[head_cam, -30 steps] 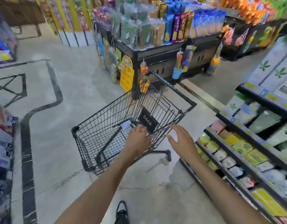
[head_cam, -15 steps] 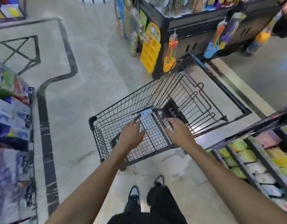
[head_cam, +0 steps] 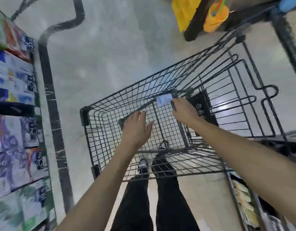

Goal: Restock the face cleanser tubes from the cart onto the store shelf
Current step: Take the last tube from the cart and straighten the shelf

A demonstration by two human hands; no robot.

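Note:
A black wire shopping cart (head_cam: 100, 105) stands right in front of me, seen from above. Its basket shows only bare wire, and no face cleanser tubes are visible in it. My left hand (head_cam: 135, 129) rests on the left part of the cart handle (head_cam: 149, 105) with its fingers fairly straight. My right hand (head_cam: 183, 112) curls its fingers over the handle beside a white label (head_cam: 163, 99). The store shelf (head_cam: 243, 197) with yellow-green packs runs along the lower right, blurred.
A shelf of boxed goods with price tags (head_cam: 31, 82) lines the left edge. Yellow and orange hanging items (head_cam: 215, 15) and a black display base sit at the top right. My legs (head_cam: 167, 189) and shoes are under the cart. Grey floor lies ahead on the left.
My view has tipped steeply downward and the cart has come closer under me. My right hand went from hovering off the handle to holding it. The left hand's fingers have loosened.

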